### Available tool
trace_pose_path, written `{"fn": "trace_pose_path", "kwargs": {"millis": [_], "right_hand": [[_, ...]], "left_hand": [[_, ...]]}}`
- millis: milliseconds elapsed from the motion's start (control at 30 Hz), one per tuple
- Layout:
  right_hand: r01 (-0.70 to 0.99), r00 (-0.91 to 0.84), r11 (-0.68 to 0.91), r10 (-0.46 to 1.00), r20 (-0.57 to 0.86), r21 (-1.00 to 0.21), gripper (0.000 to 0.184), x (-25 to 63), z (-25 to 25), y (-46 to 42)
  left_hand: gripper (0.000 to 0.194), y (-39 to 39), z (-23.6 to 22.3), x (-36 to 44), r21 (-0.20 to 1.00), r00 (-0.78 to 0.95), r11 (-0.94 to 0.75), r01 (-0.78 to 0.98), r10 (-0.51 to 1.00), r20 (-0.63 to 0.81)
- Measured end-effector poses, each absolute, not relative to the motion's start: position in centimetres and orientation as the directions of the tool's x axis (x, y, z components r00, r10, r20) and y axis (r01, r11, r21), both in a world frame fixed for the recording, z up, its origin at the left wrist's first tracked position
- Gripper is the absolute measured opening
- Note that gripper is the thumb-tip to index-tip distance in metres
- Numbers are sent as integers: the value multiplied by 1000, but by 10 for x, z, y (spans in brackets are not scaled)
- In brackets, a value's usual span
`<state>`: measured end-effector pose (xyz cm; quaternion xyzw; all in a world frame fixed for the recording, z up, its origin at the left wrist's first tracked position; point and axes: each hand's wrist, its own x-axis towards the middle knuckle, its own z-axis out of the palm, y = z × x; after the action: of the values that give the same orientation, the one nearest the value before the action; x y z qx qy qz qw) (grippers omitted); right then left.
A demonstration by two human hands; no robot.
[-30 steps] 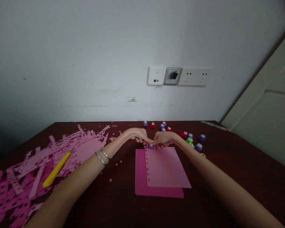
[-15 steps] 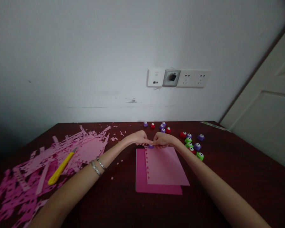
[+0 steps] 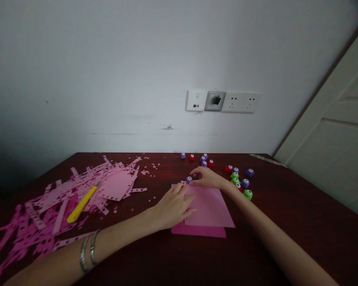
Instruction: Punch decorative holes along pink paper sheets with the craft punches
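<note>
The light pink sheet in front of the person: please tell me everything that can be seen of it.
The light pink sheet looks like thin paper with straight edges. It lies nearly flat on a darker pink sheet, which shows past its near edge. The left hand hides much of its left edge; whether it touches the paper cannot be told. The right hand is at the far edge, beside a small purple punch near the far left corner.
</note>
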<state>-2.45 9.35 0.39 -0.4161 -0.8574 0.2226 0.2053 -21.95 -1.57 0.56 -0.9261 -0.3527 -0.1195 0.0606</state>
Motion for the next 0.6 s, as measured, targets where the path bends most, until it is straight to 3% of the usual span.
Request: {"fn": "trace_pose_path", "kwargs": {"millis": [167,367,600], "right_hand": [[619,-622,631,757,199,-467,26,-29,-8,96],[627,-594,569,791,147,-532,23,-25,3,93],[651,-551,475,832,63,-592,27,-16,8,98]], "left_hand": [[58,-25,-12,-225,31,703,-713,701,697,141],[57,-26,-15,-232,97,702,-704,703,709,63],[54,-28,-11,-233,139,708,-714,687,700,93]]}}
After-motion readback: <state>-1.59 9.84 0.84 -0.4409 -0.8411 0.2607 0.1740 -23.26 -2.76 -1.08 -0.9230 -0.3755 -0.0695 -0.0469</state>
